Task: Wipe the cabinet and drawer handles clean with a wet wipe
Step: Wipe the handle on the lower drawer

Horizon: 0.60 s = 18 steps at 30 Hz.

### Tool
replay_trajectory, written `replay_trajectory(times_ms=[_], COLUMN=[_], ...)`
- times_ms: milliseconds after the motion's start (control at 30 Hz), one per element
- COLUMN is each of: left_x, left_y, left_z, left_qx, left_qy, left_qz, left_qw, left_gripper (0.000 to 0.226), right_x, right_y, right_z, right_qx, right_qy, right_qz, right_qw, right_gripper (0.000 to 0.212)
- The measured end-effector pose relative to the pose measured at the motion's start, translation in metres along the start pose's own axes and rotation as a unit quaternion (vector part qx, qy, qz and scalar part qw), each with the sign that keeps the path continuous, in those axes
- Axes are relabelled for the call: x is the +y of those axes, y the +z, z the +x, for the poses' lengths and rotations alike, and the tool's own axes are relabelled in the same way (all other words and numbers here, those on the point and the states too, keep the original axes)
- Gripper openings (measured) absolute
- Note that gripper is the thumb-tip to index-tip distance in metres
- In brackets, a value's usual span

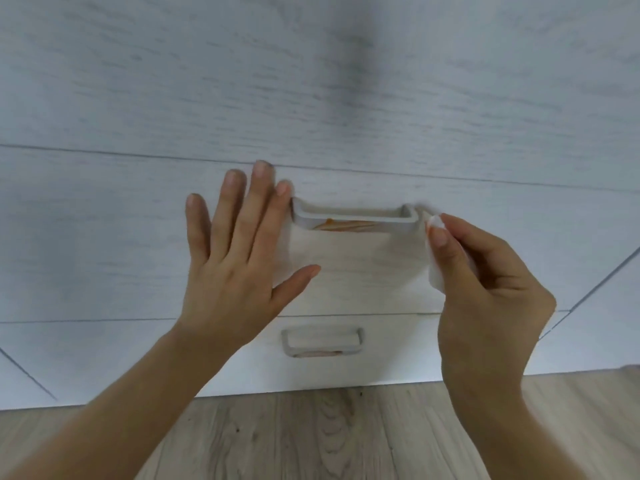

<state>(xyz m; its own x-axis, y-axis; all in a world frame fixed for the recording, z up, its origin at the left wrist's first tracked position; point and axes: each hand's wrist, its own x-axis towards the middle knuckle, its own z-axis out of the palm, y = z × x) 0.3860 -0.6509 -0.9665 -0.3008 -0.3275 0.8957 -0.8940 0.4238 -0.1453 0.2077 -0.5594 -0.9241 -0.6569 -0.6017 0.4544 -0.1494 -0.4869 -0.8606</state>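
Note:
A white bar handle (pixel 353 220) sits on the middle drawer front (pixel 353 271) of a pale wood-grain cabinet. An orange-brown smear shows on its underside. My left hand (pixel 239 261) lies flat against the drawer front just left of the handle, fingers straight and spread. My right hand (pixel 485 289) pinches a folded white wet wipe (pixel 435 258) between thumb and fingers, right beside the handle's right end. A second, similar handle (pixel 322 342) sits on the drawer below, also with a brownish mark along its lower edge.
The cabinet face (pixel 311 81) fills the upper view, with seams between drawer fronts. Angled panel edges show at far left and right. A light wooden floor (pixel 329 434) runs along the bottom beneath the cabinet base.

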Motion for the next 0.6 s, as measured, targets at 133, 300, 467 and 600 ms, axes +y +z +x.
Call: replay_trajectory(times_ms=[133,300,467,600], left_x=[0.004,0.003,0.002,0.004], left_y=[0.012,0.014,0.012,0.012], left_z=[0.000,-0.001,-0.001,0.000], left_qx=[0.032,0.036,0.036,0.040], left_qy=[-0.010,-0.001,-0.007,-0.015], left_qz=[0.036,0.037,0.030,0.022], left_qw=[0.999,0.999,0.999,0.999], left_gripper=[0.079,0.080,0.079,0.077], right_x=[0.000,0.001,0.003,0.006], right_y=[0.001,0.017,0.024,0.022], right_z=[0.003,0.002,-0.001,-0.008], right_qx=[-0.004,-0.036,0.001,0.021], right_qy=[0.007,0.021,0.029,0.030], right_qz=[0.024,0.053,0.084,0.071], right_qw=[1.000,0.998,0.996,0.997], right_gripper=[0.011,0.013,0.013,0.011])
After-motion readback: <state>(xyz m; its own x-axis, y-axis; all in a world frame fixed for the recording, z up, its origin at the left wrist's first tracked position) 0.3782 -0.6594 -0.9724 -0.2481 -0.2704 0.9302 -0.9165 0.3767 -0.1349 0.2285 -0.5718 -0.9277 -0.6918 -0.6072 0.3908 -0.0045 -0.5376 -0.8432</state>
